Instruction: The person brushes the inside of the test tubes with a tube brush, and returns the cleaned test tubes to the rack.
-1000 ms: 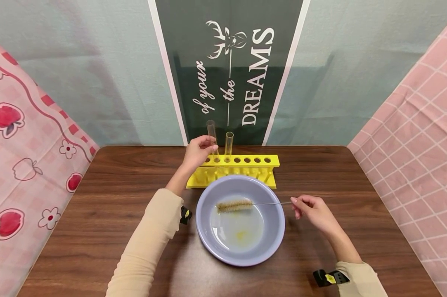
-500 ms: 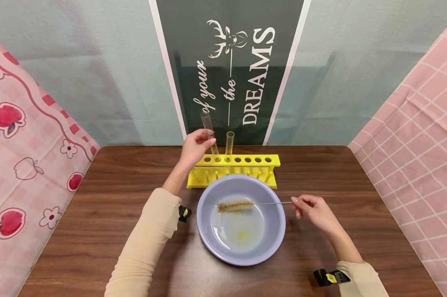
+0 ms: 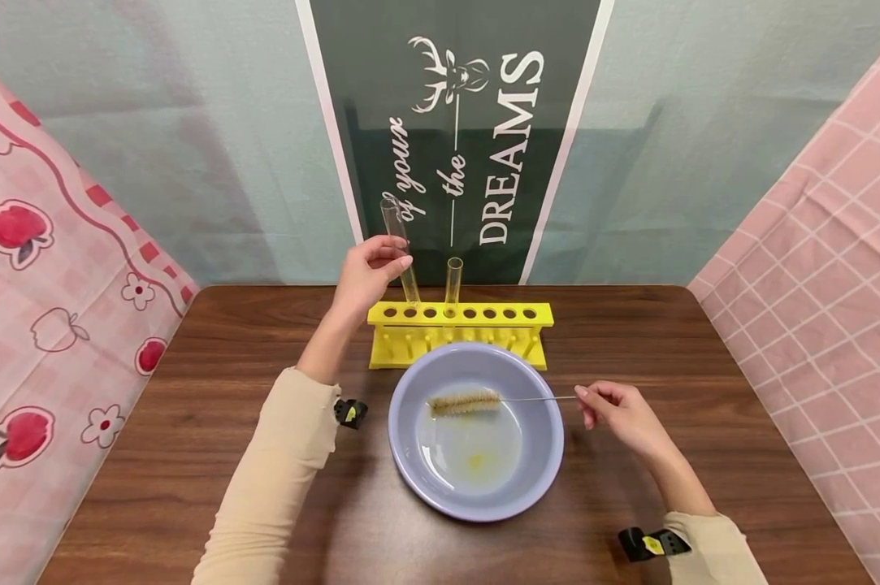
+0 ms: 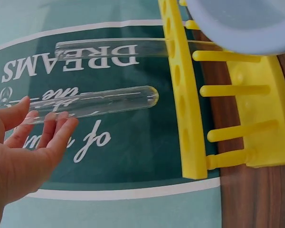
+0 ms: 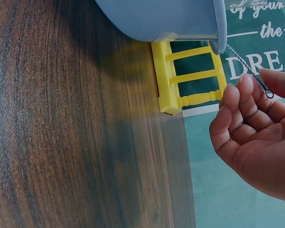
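My left hand (image 3: 369,272) pinches a clear glass test tube (image 4: 118,101) between thumb and fingers. The tube's rounded lower end is out of the holes, just above the yellow test tube rack (image 3: 460,315) near its left end. A second test tube (image 3: 453,286) stands upright in the rack. With thumb and fingertips my right hand (image 3: 618,413) pinches the wire handle (image 5: 249,71) of a test tube brush. The brush's tan bristle head (image 3: 465,403) lies inside the lilac basin (image 3: 474,513), over cloudy water with a yellowish patch.
The basin sits right in front of the rack on the dark wooden table (image 3: 154,455). A printed cloth backdrop (image 3: 249,146) rises behind the table. Pink patterned cloths hang at the left and right sides.
My left hand has raised the test tube up out of its rack hole and shifted it to the left. The right hand and brush have stayed in place.
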The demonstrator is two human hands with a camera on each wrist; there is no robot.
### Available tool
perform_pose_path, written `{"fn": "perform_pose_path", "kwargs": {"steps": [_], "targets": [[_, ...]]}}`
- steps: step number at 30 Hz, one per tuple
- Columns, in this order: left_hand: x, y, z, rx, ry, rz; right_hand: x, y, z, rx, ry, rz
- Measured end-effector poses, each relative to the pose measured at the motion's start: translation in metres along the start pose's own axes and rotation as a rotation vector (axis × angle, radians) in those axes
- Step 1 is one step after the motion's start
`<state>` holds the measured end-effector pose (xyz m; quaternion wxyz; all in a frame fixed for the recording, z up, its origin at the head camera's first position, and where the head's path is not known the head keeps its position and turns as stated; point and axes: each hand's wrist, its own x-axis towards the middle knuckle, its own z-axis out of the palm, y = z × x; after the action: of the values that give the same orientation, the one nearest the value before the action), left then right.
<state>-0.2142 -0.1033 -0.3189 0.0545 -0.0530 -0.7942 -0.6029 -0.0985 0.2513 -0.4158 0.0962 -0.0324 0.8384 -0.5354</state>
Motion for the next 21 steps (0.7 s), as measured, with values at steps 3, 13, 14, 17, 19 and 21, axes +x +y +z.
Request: {"fn": "perform_pose_path", "kwargs": {"steps": [3,13,14,17,19,21], "targets": [[-0.004,0.002,-0.006,0.012,-0.024,0.002,0.0,0.0,0.0,0.003,-0.001,-0.005],[-0.022,0.003,-0.022,0.167,-0.039,0.039,0.0,0.001,-0.003,0.0,-0.01,0.012],[-0.024,0.003,-0.024,0.187,-0.043,0.044,0.0,0.001,-0.003,0.0,-0.012,0.013],[-0.028,0.003,-0.028,0.263,-0.058,0.047,-0.001,0.001,-0.004,0.0,-0.019,0.015],[-0.031,0.003,-0.03,0.32,-0.074,0.051,-0.001,0.0,-0.004,-0.001,-0.025,0.015],[-0.033,0.002,-0.033,0.378,-0.099,0.057,-0.001,0.001,-0.005,-0.007,-0.03,0.018]]}}
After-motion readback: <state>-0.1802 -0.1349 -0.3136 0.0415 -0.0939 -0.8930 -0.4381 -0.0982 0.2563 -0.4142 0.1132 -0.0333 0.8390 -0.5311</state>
